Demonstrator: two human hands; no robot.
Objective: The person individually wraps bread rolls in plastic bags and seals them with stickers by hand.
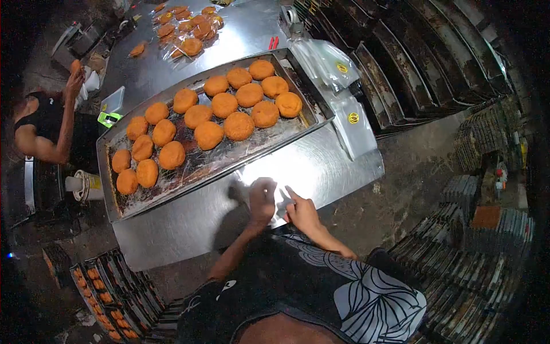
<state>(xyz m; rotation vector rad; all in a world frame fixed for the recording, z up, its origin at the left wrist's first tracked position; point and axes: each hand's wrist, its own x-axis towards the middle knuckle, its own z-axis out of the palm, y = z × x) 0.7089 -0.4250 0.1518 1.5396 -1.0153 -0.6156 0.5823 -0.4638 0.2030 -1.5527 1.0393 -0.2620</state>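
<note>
My left hand (262,202) is closed, fingers curled, over the steel table in front of the baking tray. Close beside it, my right hand (303,215) has its index finger stretched toward the left and its other fingers curled in. A shiny film between them looks like a clear plastic bag (278,220), mostly lost in the glare. Beyond my hands, round orange-brown buns (239,126) lie in loose rows on the large dark baking tray (172,202).
Clear bags with yellow labels (356,129) lie at the steel table's (157,243) right edge. Wrapped buns (192,46) sit at the far end, near a tape dispenser (291,20). Another person (51,126) holds a bun at left. Stacked trays (424,57) stand at right.
</note>
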